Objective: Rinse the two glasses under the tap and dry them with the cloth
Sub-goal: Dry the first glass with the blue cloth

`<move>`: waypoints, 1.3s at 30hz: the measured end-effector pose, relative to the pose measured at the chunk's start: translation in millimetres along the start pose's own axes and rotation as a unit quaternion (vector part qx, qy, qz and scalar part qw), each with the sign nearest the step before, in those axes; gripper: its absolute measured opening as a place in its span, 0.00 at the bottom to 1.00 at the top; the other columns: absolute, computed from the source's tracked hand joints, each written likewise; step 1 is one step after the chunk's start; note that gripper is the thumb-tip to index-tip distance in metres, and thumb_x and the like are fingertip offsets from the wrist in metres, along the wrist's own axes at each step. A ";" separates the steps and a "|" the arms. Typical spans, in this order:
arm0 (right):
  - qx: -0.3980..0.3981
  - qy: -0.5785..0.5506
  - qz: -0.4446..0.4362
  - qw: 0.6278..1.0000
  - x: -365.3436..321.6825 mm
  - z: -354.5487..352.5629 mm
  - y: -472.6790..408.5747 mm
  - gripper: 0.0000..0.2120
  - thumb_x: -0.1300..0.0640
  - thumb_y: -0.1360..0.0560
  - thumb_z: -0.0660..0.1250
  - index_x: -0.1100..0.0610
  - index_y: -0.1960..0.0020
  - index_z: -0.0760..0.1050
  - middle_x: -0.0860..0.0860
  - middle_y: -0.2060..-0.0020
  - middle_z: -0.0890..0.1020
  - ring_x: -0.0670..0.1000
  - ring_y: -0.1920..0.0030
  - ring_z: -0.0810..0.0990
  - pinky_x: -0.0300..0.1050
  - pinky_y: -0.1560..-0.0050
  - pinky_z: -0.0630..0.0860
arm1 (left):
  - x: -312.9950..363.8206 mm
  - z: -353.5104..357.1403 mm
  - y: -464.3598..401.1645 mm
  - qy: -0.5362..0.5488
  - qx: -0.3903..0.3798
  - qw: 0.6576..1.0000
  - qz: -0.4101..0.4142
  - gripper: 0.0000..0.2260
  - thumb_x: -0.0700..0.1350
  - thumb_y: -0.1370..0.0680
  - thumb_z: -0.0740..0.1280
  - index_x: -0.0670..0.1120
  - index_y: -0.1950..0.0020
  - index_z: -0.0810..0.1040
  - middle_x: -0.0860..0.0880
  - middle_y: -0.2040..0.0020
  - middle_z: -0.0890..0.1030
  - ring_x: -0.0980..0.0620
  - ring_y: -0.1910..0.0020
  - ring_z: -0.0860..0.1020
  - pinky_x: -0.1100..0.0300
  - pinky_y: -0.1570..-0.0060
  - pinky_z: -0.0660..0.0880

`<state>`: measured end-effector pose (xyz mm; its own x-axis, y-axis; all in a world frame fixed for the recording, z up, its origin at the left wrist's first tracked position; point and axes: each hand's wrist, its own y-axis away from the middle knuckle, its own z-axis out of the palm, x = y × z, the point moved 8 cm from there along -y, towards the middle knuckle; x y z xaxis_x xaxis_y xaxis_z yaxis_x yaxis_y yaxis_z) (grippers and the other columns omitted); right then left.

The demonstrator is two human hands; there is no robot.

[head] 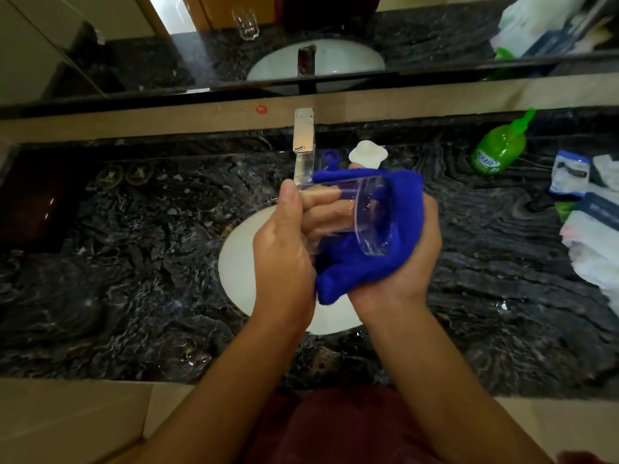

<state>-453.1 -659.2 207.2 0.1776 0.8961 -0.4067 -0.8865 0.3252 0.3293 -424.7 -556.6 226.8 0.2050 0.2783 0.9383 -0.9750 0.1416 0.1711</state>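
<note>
Gripping a clear glass on its side in the left hand, fingers curled round its base end, above the white sink; cupping the blue cloth in the right hand, pressing it against the glass's open mouth; holding both just before the chrome tap, over the dark marble worktop, with a green bottle standing well off to the right

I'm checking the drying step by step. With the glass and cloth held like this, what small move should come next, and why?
Probably push the blue cloth into the mouth of the glass and twist. The left hand grips the glass on its side, and the right hand cups the cloth against its open end.
</note>
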 end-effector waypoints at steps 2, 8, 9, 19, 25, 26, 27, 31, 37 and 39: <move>-0.019 -0.012 0.022 0.999 -5.8 4.5 0.8 0.17 0.44 0.29 0.68 0.57 0.51 0.82 0.52 0.60 0.81 0.53 0.60 0.81 0.48 0.55 0.79 | 15.8 4.6 3.1 -0.035 -0.026 0.996 0.078 0.22 0.59 0.14 0.55 0.52 0.49 0.87 0.46 0.55 0.89 0.44 0.51 0.88 0.50 0.49 0.83; -0.102 0.038 0.027 0.994 -22.0 28.0 10.9 0.21 0.44 0.22 0.61 0.55 0.55 0.88 0.51 0.59 0.88 0.51 0.58 0.87 0.46 0.55 0.84 | 46.8 20.0 14.4 -0.108 -0.074 0.958 0.254 0.17 0.55 0.13 0.55 0.53 0.46 0.82 0.56 0.54 0.88 0.52 0.52 0.88 0.61 0.51 0.81; -0.102 0.057 0.018 0.993 -23.1 27.6 12.0 0.22 0.45 0.19 0.59 0.54 0.53 0.88 0.51 0.58 0.88 0.50 0.57 0.87 0.45 0.55 0.84 | 47.4 19.6 14.2 -0.113 -0.074 0.956 0.259 0.17 0.55 0.13 0.55 0.52 0.47 0.82 0.56 0.55 0.88 0.52 0.53 0.88 0.62 0.51 0.81; -0.075 0.503 -0.369 0.778 -47.5 37.0 46.7 0.26 0.49 0.21 0.68 0.57 0.26 0.72 0.55 0.26 0.73 0.43 0.31 0.76 0.38 0.33 0.74 | 40.6 7.1 14.9 -0.184 0.018 0.967 0.175 0.20 0.54 0.13 0.57 0.55 0.61 0.81 0.57 0.67 0.82 0.60 0.67 0.80 0.65 0.65 0.76; -0.190 0.518 -0.199 0.810 -51.6 49.0 15.6 0.11 0.57 0.21 0.67 0.56 0.41 0.83 0.48 0.50 0.87 0.48 0.49 0.86 0.46 0.47 0.81 | 52.5 6.1 19.2 -0.181 -0.046 0.960 0.208 0.22 0.46 0.12 0.56 0.52 0.62 0.81 0.56 0.69 0.82 0.61 0.70 0.80 0.67 0.65 0.75; -0.220 0.462 -0.110 0.852 -46.4 47.9 8.7 0.12 0.57 0.20 0.65 0.58 0.40 0.82 0.50 0.56 0.87 0.50 0.57 0.85 0.45 0.53 0.81 | 51.4 7.2 20.4 -0.156 -0.072 0.965 0.199 0.22 0.46 0.12 0.55 0.50 0.62 0.82 0.53 0.71 0.83 0.58 0.71 0.81 0.66 0.64 0.76; -0.251 0.389 -0.024 0.886 -38.9 48.0 5.5 0.14 0.58 0.20 0.63 0.62 0.39 0.81 0.56 0.59 0.85 0.55 0.62 0.83 0.46 0.58 0.80 | 49.7 9.4 21.3 -0.122 -0.101 0.971 0.180 0.23 0.47 0.13 0.55 0.49 0.63 0.82 0.50 0.73 0.82 0.54 0.73 0.82 0.64 0.65 0.77; -0.312 0.178 0.152 0.921 -17.3 48.7 8.0 0.24 0.55 0.20 0.61 0.71 0.31 0.70 0.63 0.58 0.80 0.58 0.65 0.83 0.47 0.60 0.80 | 38.0 17.5 16.5 -0.011 -0.152 0.984 0.092 0.25 0.48 0.12 0.54 0.51 0.65 0.81 0.50 0.75 0.80 0.53 0.77 0.79 0.62 0.70 0.78; -0.228 0.167 0.104 0.954 -3.5 20.7 -0.5 0.11 0.45 0.24 0.74 0.53 0.50 0.87 0.50 0.59 0.88 0.48 0.63 0.87 0.40 0.60 0.83 | 5.9 19.5 6.7 0.086 -0.129 0.987 -0.052 0.21 0.52 0.15 0.57 0.40 0.60 0.77 0.40 0.70 0.75 0.47 0.74 0.75 0.57 0.69 0.74; -0.110 0.204 0.076 0.970 -3.8 -2.7 -14.1 0.18 0.52 0.16 0.63 0.51 0.58 0.87 0.49 0.64 0.86 0.47 0.64 0.86 0.43 0.58 0.82 | -2.3 22.6 6.1 0.130 -0.111 0.979 -0.107 0.17 0.52 0.16 0.60 0.39 0.45 0.77 0.37 0.58 0.77 0.43 0.64 0.78 0.53 0.60 0.77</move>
<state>-442.4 -668.0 201.8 -0.1063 0.7205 -0.6853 -0.9671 0.0853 0.2397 -433.1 -577.8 232.4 0.4456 0.4485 0.7748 -0.8709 0.4176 0.2592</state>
